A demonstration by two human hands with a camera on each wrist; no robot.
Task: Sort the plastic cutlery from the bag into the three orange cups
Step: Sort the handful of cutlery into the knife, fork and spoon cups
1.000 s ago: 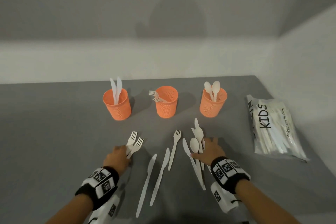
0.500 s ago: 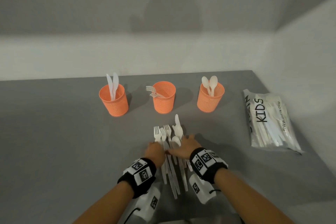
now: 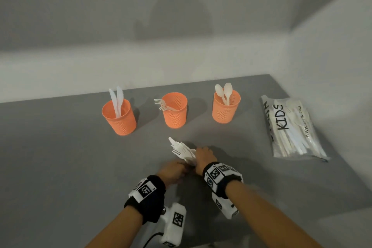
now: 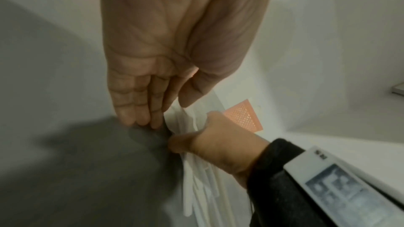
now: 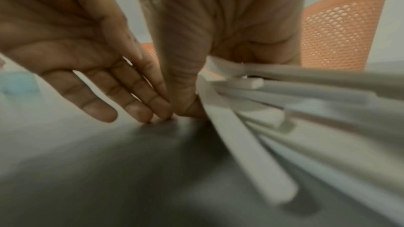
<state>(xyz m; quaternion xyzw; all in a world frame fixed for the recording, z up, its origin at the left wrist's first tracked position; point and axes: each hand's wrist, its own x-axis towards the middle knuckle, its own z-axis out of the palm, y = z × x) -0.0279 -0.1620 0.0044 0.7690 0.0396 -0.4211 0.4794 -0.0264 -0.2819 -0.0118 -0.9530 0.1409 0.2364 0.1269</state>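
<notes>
Three orange mesh cups stand in a row: the left cup (image 3: pixel 120 121) holds knives, the middle cup (image 3: pixel 175 117) forks, the right cup (image 3: pixel 226 110) spoons. In front of the middle cup a bundle of white cutlery (image 3: pixel 182 150) (image 4: pixel 196 179) (image 5: pixel 284 110) fans out, its heads pointing up and left. My right hand (image 3: pixel 204 156) (image 4: pixel 210 137) (image 5: pixel 190 84) grips this bundle around its middle. My left hand (image 3: pixel 173 171) (image 4: pixel 150 103) (image 5: pixel 122 92) lies beside the handles, fingers straight, tips on the table against the bundle. The plastic bag (image 3: pixel 291 129) marked KIDS lies at the right.
The grey table (image 3: pixel 60 167) ends at a white wall behind the cups and another wall on the right, just past the bag. One orange cup (image 5: pixel 338 32) shows close behind my right hand in the right wrist view.
The forks, knives and spoons that lay spread on the table have been swept together by both hands. My right hand now holds them as one bundle, tilted to the left.
</notes>
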